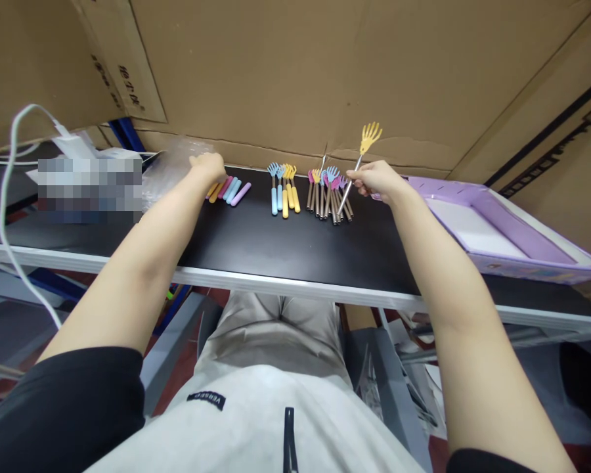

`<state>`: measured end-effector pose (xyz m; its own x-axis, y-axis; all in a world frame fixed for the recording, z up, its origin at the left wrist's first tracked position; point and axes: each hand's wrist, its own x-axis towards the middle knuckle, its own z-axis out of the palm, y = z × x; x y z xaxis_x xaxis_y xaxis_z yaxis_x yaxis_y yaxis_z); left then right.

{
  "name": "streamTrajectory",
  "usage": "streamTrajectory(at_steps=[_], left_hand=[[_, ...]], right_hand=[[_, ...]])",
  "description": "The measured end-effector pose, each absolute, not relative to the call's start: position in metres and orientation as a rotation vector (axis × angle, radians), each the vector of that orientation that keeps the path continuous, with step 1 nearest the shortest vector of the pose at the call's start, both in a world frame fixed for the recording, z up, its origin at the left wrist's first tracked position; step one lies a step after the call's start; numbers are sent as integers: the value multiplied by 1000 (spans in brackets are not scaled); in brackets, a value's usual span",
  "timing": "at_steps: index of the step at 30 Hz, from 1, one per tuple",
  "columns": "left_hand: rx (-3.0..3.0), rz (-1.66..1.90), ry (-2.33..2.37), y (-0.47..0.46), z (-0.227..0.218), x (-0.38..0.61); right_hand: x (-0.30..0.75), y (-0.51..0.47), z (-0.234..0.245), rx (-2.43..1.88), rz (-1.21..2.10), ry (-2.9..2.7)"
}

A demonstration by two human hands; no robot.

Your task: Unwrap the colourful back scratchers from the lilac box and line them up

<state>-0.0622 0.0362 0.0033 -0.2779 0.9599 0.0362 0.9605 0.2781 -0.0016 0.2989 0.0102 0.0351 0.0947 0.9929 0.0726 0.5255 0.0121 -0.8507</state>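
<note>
My right hand [377, 180] is closed around the metal rod of a yellow back scratcher [369, 138], its hand-shaped head pointing up. Below it lies a pile of back scratchers [318, 197] with pink, yellow and blue heads and bare brownish metal rods. Left of these, several back scratchers with blue and yellow handles [285, 200] lie side by side. At the left, my left hand [207, 165] is curled at a clear plastic bag [170, 171], beside a row of loose coloured handles [234, 190]. Its fingertips are mostly hidden, so what they hold cannot be made out.
A purple open box [473, 223] stands at the right on the black table [285, 249]. Cardboard [276, 79] rises behind the table. A white cable [4, 197] loops over the left end, near a blurred-out patch [88, 187].
</note>
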Motion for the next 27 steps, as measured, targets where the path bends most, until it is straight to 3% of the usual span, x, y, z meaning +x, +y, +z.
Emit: streamTrajectory(at_steps=[12, 23, 27], left_hand=[[-1911, -650, -2414, 28, 13, -36], [-2216, -578, -2138, 6, -19, 0], [-2268, -579, -2085, 1, -19, 9]], right_hand=[[277, 16, 29, -1670, 874, -1610], [255, 46, 13, -1750, 878, -1566], [252, 53, 0, -1744, 619, -1746]])
